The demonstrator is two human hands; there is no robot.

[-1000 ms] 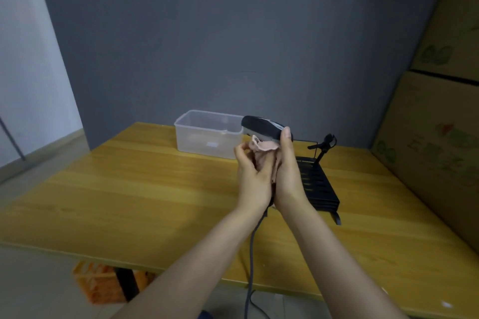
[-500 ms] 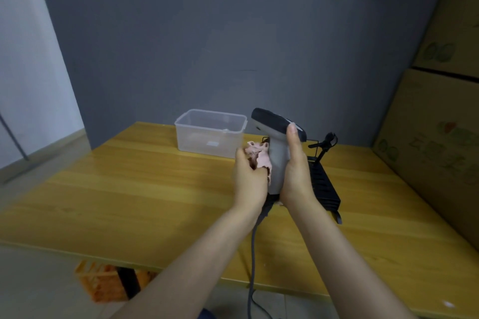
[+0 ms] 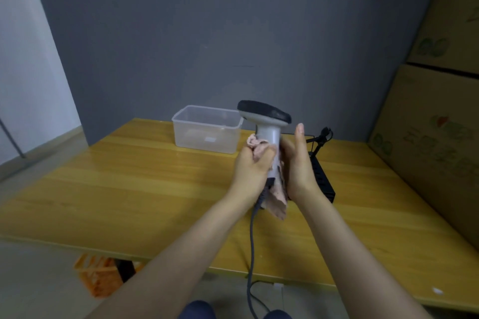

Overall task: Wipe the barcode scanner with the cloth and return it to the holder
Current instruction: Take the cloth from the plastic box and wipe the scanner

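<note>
The barcode scanner (image 3: 267, 122), white with a black head, stands upright in the air above the table's middle. My right hand (image 3: 298, 163) grips its handle from the right side. My left hand (image 3: 252, 167) presses a pink cloth (image 3: 259, 146) against the handle's left side, and a loose end of the cloth hangs below both hands. The scanner's grey cable (image 3: 252, 241) drops from the handle over the table's front edge. The black holder (image 3: 322, 179), with a thin clip arm at its back, lies on the table just behind my right hand.
A clear plastic box (image 3: 207, 128) stands at the back of the wooden table (image 3: 129, 189), against the grey wall. Large cardboard boxes (image 3: 430, 137) are stacked along the right edge. An orange crate (image 3: 97, 273) sits on the floor under the table's front.
The scanner has turned from lying nearly level to standing upright with more of its handle showing. The cloth has slid down the handle, and its end now hangs below my hands.
</note>
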